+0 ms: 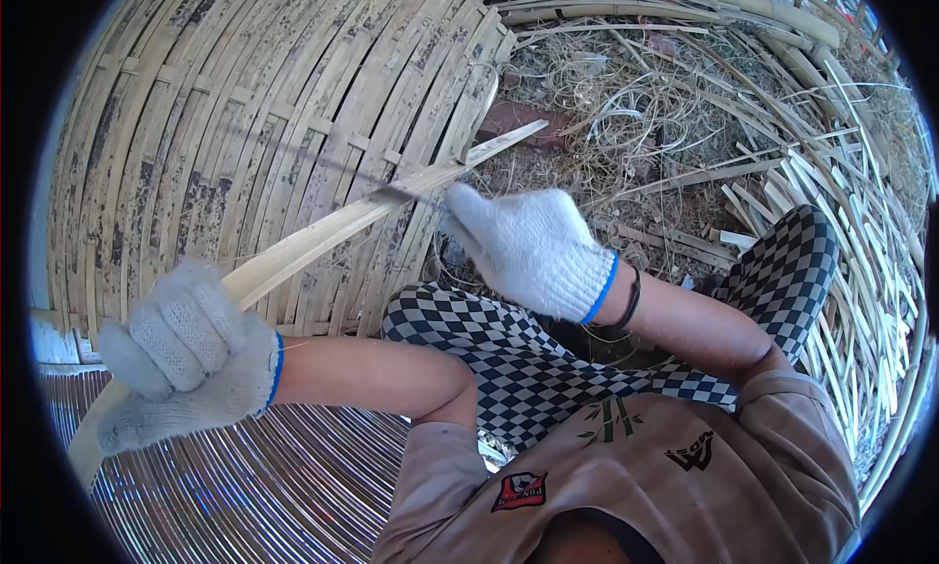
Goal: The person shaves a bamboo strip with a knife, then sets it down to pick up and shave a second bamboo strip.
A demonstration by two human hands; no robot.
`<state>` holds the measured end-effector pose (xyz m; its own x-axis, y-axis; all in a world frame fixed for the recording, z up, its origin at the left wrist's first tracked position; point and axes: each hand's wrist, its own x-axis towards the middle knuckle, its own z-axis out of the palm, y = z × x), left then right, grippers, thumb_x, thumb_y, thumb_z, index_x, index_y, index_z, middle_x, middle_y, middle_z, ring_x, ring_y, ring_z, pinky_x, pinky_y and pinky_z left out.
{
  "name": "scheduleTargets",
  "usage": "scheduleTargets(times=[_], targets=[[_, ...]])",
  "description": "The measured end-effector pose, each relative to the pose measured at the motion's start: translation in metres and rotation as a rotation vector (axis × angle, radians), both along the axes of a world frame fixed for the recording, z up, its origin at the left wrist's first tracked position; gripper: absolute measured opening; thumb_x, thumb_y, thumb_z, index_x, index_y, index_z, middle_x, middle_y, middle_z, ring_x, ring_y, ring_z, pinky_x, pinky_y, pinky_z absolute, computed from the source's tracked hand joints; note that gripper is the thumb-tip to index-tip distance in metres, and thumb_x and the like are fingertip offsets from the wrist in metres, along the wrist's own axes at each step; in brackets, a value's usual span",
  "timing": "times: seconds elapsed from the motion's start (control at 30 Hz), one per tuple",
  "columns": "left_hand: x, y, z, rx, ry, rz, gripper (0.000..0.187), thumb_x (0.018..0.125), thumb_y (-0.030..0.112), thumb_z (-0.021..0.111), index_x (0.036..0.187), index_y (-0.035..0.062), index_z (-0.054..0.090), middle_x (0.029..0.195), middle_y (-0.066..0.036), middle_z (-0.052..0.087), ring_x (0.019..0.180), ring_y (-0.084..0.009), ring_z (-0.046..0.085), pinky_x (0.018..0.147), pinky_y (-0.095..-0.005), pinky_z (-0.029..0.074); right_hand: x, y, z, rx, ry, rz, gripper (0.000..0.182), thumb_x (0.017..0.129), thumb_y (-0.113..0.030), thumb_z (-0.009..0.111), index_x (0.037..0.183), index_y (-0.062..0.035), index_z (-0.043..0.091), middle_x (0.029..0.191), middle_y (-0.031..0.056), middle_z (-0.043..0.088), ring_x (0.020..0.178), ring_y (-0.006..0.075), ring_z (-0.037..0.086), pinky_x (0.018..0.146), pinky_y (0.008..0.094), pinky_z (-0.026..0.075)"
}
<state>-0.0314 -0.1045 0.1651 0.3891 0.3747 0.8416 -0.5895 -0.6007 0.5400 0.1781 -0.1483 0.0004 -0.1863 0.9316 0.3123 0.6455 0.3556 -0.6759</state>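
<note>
A long pale bamboo strip (311,241) runs diagonally from the lower left up to the middle of the head view. My left hand (186,344), in a white knitted glove with a blue cuff, is closed round its lower part. Closed as well, my gloved right hand (528,251) grips a knife (342,165), whose handle is hidden in the fist. The thin dark blade, blurred by motion, points up and left and crosses the strip near its upper end. That end tapers out past the knife, over the littered ground.
Behind the strip stands a woven bamboo panel (264,94). Curly shavings (665,114) cover the ground at upper right, and split bamboo strips (871,261) are heaped along the right side. A ribbed mat-like surface (264,486) lies at lower left. My checkered-trousered legs (509,359) are folded below my hands.
</note>
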Motion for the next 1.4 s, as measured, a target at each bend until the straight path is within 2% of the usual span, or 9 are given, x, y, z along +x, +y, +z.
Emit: scheduleTargets(times=[0.07,0.17,0.23,0.4,0.63,0.87,1.03,1.27,1.4], targets=[[-0.006,-0.001,-0.003,0.013,-0.020,0.062,0.065,0.090,0.081,0.041,0.067,0.0211,0.040,0.046,0.009,0.033,0.034,-0.0020,0.027,0.034,-0.0173,0.027,-0.006,0.006,-0.020,0.195,0.001,-0.001,0.019,0.098,-0.027,0.059,0.101,-0.0086,0.054,0.059,0.0120,0.060,0.056,0.0348,0.066,0.048,0.0462,0.050],[-0.007,0.000,-0.004,-0.005,0.054,0.049,0.064,0.090,0.082,0.041,0.068,0.0218,0.040,0.045,0.010,0.033,0.033,-0.0007,0.028,0.033,-0.0161,0.027,0.001,0.040,-0.069,-0.095,0.082,-0.080,0.017,0.096,-0.021,0.058,0.104,-0.0067,0.056,0.065,0.0135,0.065,0.059,0.0364,0.067,0.050,0.0477,0.051],[-0.017,0.002,-0.006,-0.026,-0.025,0.059,0.064,0.088,0.083,0.042,0.068,0.0219,0.041,0.046,0.011,0.033,0.033,-0.0005,0.027,0.033,-0.0160,0.026,-0.005,0.041,-0.075,-0.016,-0.019,-0.137,0.017,0.095,-0.020,0.058,0.105,-0.0064,0.056,0.067,0.0138,0.066,0.059,0.0372,0.067,0.051,0.0483,0.051],[-0.004,0.000,-0.007,0.003,-0.020,0.009,0.064,0.087,0.083,0.045,0.067,0.0221,0.040,0.046,0.011,0.034,0.033,-0.0006,0.027,0.032,-0.0158,0.026,-0.013,0.001,-0.019,0.050,-0.015,-0.059,0.018,0.092,-0.019,0.063,0.102,-0.0070,0.055,0.064,0.0136,0.064,0.062,0.0382,0.067,0.051,0.0478,0.051],[-0.009,0.004,-0.006,0.009,-0.020,0.005,0.065,0.087,0.083,0.043,0.066,0.0224,0.039,0.045,0.011,0.032,0.033,-0.0006,0.027,0.033,-0.0153,0.026,-0.005,0.047,-0.102,-0.068,-0.077,-0.207,0.019,0.090,-0.012,0.056,0.106,-0.0033,0.054,0.073,0.0173,0.070,0.070,0.0377,0.071,0.057,0.0496,0.054],[-0.011,0.005,0.002,0.004,0.083,0.015,0.067,0.089,0.083,0.037,0.066,0.0213,0.039,0.048,0.007,0.031,0.037,-0.0049,0.027,0.034,-0.0203,0.027,-0.017,0.012,-0.061,0.062,0.026,-0.148,0.015,0.096,-0.018,0.060,0.104,-0.0082,0.052,0.062,0.0135,0.063,0.060,0.0372,0.066,0.050,0.0481,0.050],[-0.027,0.015,-0.002,-0.062,0.028,-0.062,0.068,0.090,0.084,0.034,0.064,0.0210,0.038,0.048,0.007,0.032,0.037,-0.0052,0.027,0.035,-0.0217,0.026,-0.009,0.057,-0.133,-0.177,0.010,-0.208,0.017,0.096,-0.020,0.058,0.106,-0.0080,0.052,0.065,0.0166,0.065,0.064,0.0377,0.068,0.053,0.0504,0.051],[-0.023,0.012,0.002,-0.083,0.053,-0.108,0.073,0.085,0.090,0.033,0.063,0.0204,0.038,0.048,0.006,0.032,0.037,-0.0057,0.028,0.034,-0.0222,0.026,-0.004,0.026,-0.080,-0.027,-0.119,-0.118,0.023,0.090,-0.015,0.059,0.109,-0.0035,0.052,0.069,0.0140,0.070,0.068,0.0359,0.072,0.053,0.0470,0.054],[-0.024,0.015,0.000,-0.078,0.043,-0.122,0.074,0.084,0.091,0.033,0.063,0.0205,0.037,0.049,0.006,0.033,0.038,-0.0058,0.029,0.035,-0.0228,0.027,0.006,0.062,-0.159,-0.020,-0.117,-0.257,0.016,0.095,-0.021,0.057,0.105,-0.0090,0.054,0.069,0.0151,0.066,0.066,0.0380,0.068,0.055,0.0509,0.051]])
